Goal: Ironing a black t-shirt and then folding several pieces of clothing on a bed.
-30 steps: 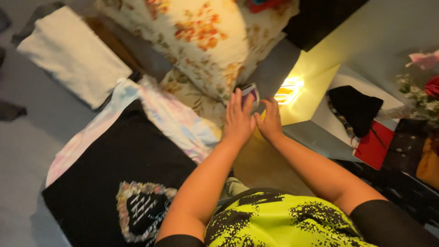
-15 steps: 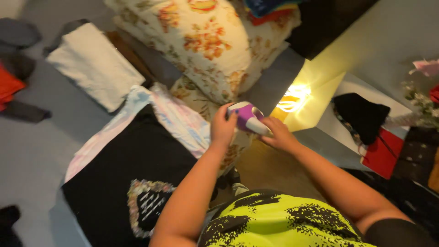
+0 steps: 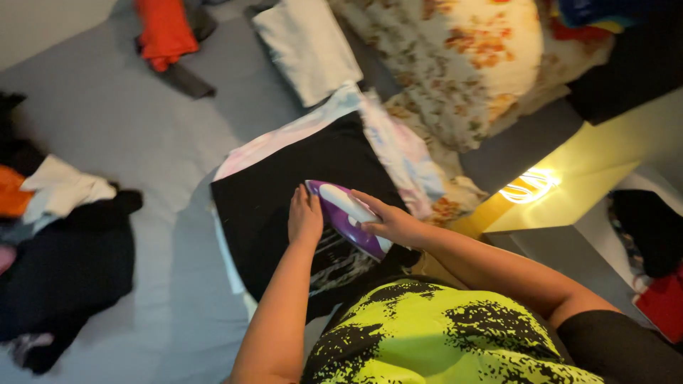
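Nearest the camera is the person's yellow-green top (image 3: pixel 455 334) with black blotches, both bare forearms reaching out from it. The right hand (image 3: pixel 393 224) is wrapped around the white handle of a purple iron (image 3: pixel 346 217); its grip is closed on that handle, fingers curled over the top. The left hand (image 3: pixel 304 219) lies flat and spread against the iron's left side, holding nothing. The iron rests on a black shirt (image 3: pixel 284 178) with a pale print showing near the person's body, so it sits directly under the right hand and just beside the left. The shirt lies over a pale pink-and-white cloth (image 3: pixel 398 146) on the grey bed (image 3: pixel 121 114).

To the left is a heap of dark clothes (image 3: pixel 67 267) with a white piece and an orange bit beside it. To the right, a lit lamp (image 3: pixel 530 186) glows against a yellow panel. Farther off lie a folded white cloth (image 3: pixel 307 46), a floral pillow (image 3: pixel 469 64) and an orange-red garment (image 3: pixel 163 28). No packages, labels or signs show clearly.
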